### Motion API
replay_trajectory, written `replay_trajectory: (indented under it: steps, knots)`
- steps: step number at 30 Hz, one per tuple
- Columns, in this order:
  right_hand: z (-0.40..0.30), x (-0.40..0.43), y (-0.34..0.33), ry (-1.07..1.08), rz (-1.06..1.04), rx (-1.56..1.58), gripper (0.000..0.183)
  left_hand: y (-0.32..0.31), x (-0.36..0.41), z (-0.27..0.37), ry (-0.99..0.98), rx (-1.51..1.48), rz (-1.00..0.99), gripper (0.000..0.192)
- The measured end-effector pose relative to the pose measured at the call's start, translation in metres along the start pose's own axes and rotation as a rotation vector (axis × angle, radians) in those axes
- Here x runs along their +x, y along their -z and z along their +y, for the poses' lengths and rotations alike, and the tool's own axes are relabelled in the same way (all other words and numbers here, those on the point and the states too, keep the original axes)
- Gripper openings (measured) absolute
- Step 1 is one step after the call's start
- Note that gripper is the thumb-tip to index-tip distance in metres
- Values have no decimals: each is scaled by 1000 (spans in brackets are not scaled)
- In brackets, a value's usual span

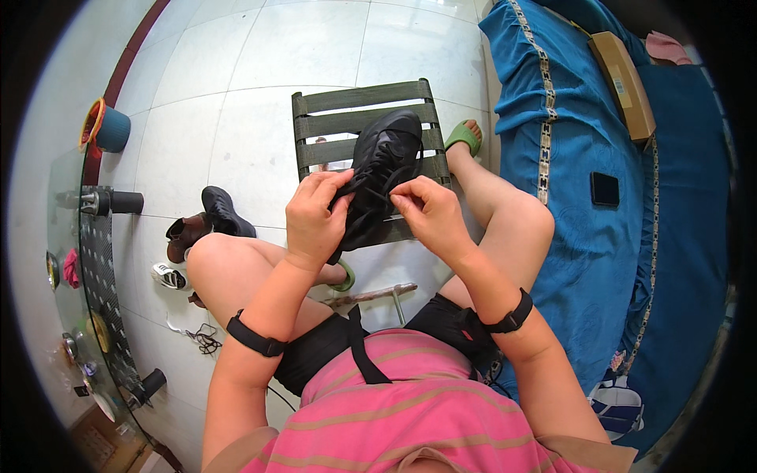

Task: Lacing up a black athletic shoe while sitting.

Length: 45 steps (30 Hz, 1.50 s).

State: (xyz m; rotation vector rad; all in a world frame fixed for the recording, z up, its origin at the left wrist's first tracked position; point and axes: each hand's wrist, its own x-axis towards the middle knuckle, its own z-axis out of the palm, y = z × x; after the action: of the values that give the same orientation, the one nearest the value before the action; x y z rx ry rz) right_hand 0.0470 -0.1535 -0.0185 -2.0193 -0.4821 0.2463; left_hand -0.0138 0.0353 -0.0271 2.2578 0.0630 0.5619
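A black lace-up shoe (pixel 393 139) lies on a folding stool with dark woven straps (pixel 361 94), its toe pointing away from me. My left hand (pixel 316 213) is at the shoe's left side, with thumb and fingers pinching a black lace. On the right side, my right hand (pixel 429 216) has thumb and forefinger together at the lacing, pinching what looks like a lace; its thin end is hard to make out. Loose loops of black shoelace (pixel 375 192) lie over the tongue between both hands.
Another black shoe (pixel 227 213), a brown shoe (pixel 188 236) and a white shoe (pixel 169 276) stand on the floor at left, near loose laces (pixel 204 338). A glass table (pixel 86 248) is beyond. At right, a blue-covered sofa (pixel 573 254) holds a phone (pixel 604 189) and cardboard box (pixel 621 86).
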Motion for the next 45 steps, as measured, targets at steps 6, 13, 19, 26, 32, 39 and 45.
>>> replay_trajectory:
  steps: [6, 13, 19, 26, 32, 39, 45]
  knots:
    - [-2, -9, -4, -46, 58, 38, 7, -1, 2, 2, -24, -25, 15, 27]
    - [-14, -8, -11, 82, 115, 5, 12, -6, -2, 3, 277, -250, 54, 25]
    - [-41, 2, -34, -158, -105, 5, 18, 3, -1, -5, 38, -113, -24, 24]
    - [-28, 11, -42, -180, -79, 64, 20, 3, 2, -10, 15, -125, -40, 30]
    - [-63, -41, 62, 150, -747, 30, 14, 7, 4, -11, 71, -89, -14, 37]
    - [-122, -82, 122, 345, -1289, 568, 13, 2, 9, -11, 133, -127, -25, 44]
    - [-156, -61, 121, 477, -1675, 465, 20, 4, 5, -1, 7, 95, -86, 42]
